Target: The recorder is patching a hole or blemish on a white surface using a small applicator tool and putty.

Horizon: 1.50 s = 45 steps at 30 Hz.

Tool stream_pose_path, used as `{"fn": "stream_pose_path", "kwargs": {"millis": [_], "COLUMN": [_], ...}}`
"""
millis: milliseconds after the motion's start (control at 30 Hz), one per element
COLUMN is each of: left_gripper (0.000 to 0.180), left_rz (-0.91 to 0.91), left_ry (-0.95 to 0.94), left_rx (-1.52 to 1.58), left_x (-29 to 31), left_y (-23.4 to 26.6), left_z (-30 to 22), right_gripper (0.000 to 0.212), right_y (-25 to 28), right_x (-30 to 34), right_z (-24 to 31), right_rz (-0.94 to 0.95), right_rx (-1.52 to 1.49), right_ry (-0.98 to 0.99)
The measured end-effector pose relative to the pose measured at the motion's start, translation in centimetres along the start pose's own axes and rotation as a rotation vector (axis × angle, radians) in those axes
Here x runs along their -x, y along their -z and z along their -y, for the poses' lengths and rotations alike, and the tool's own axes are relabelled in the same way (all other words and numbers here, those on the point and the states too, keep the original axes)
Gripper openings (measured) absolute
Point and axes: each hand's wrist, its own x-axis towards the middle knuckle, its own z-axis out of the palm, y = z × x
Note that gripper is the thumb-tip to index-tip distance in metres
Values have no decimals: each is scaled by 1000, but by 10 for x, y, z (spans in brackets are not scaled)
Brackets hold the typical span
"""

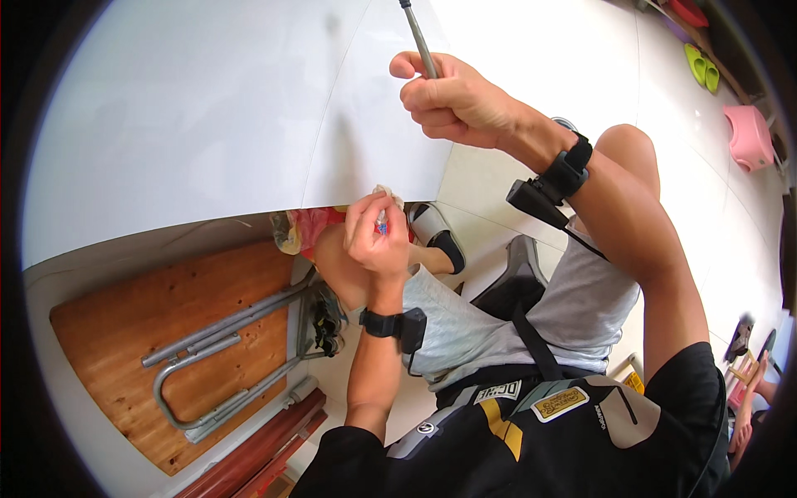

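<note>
Grey rod (pixel 419 41) gripped in raised right hand (pixel 458 98), held over white table (pixel 207 116) | pale crumpled scrap (pixel 390 195) pinched by left hand (pixel 376 236) at table's near edge | work judged under way, rod and scrap held apart; no finished result seen

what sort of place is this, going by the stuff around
Probably a home, perhaps a living area: there are lime-green slippers and a pink stool on the pale tiled floor, plus a wooden tabletop with folded metal legs.
</note>
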Motion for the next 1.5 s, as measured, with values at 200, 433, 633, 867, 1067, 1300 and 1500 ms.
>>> {"fn": "stream_pose_path", "kwargs": {"millis": [200, 433, 633, 867, 1067, 1300, 1500], "left_gripper": [13, 14, 11, 10, 15, 20, 19], "left_rz": [60, -176, -236, -174, 213, 301, 132], "left_ry": [-164, -556, -727, -709, -631, -473, -267], "left_rx": [-205, -426, -566, -664, -833, -597, -442], "left_x": [-49, -161, -237, -262, -233, -151, -77], "left_y": [31, 61, 78, 85, 80, 109, 112], "left_z": [-46, -105, -144, -161, -145, -121, -107], "right_gripper": [30, 28, 30, 28, 22, 20, 43], "right_y": [-3, 0, -15, -9, -13, -49, -48], "right_x": [9, 13, 15, 12, 11, 17, -3], "right_z": [8, 15, 25, 28, 8, -12, -32], "right_rz": [176, 253, 136, 175, 80, 57, -114], "right_rx": [-70, -325, -243, -374, -74, 244, 830], "right_ry": [97, 143, 155, 43, 26, -255, 268]}}
